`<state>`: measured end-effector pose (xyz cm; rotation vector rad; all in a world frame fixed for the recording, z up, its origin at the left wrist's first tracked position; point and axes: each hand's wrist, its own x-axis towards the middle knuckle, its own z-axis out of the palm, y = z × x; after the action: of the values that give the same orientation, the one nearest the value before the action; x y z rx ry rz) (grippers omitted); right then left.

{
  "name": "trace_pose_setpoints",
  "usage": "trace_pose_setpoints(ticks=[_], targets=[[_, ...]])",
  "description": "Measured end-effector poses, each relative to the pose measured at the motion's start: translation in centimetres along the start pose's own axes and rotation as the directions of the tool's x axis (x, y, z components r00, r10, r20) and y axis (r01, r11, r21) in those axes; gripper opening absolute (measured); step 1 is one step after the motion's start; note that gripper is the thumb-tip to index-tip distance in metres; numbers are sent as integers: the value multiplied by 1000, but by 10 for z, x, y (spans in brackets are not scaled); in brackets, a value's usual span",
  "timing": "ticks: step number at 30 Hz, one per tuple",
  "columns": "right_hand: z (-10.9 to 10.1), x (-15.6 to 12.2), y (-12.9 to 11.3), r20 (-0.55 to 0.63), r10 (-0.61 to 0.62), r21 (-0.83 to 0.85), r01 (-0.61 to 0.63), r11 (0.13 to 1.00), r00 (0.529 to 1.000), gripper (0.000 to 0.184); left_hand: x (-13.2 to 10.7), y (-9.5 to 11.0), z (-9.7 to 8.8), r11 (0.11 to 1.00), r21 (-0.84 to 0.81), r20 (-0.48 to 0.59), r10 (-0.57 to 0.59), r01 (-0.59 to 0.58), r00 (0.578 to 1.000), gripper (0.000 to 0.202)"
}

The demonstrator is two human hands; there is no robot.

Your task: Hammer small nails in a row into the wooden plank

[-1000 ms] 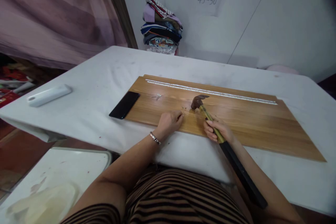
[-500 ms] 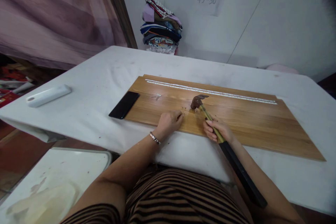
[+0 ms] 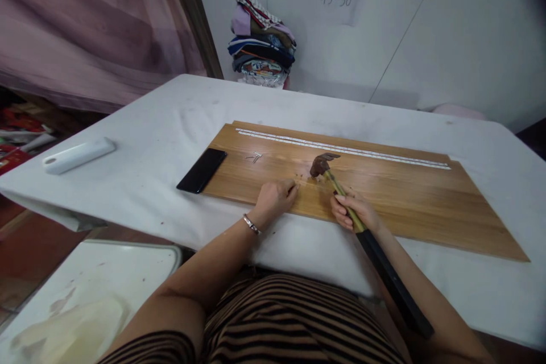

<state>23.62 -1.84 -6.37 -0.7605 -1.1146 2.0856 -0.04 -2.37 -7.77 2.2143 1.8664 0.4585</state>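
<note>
My right hand (image 3: 352, 211) grips a claw hammer (image 3: 390, 276) by the yellow part of its handle, close to the rusty head. The head is over the middle of a brown wooden board (image 3: 409, 199), its claw pointing up and right. My left hand (image 3: 276, 198) rests at the board's near edge with fingers curled and pressed together; whatever is in them is too small or hidden to make out. Several tiny nail tips or marks (image 3: 298, 175) show on the board just beyond its fingertips. A few loose nails (image 3: 255, 157) lie farther left on the wood.
A black phone (image 3: 202, 170) lies across the board's left end. Two white measuring strips (image 3: 341, 148) run along the far edge. On the white-covered table (image 3: 149, 125), a white oblong object (image 3: 79, 155) sits at left. Folded cloth (image 3: 262, 45) is stacked by the wall; a white stool (image 3: 140, 267) stands below left.
</note>
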Motion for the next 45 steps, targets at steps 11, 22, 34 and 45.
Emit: trace_pose_setpoints(ticks=[11, 22, 34, 45], targets=[[-2, 0, 1, 1, 2, -22, -2, 1000, 1000, 30, 0, -1, 0, 1000, 16, -1, 6, -6, 1000, 33], [-3, 0, 2, -16, -11, -19, 11, 1000, 1000, 34, 0, 1, -2, 1000, 4, -2, -1, 1, 1000, 32], [0, 1, 0, -3, 2, -32, -2, 999, 1000, 37, 0, 0, -1, 1000, 4, 8, -5, 5, 1000, 33], [-1, 0, 0, -7, -14, -14, 14, 1000, 1000, 36, 0, -1, 1, 1000, 2, -2, 3, -3, 1000, 34]])
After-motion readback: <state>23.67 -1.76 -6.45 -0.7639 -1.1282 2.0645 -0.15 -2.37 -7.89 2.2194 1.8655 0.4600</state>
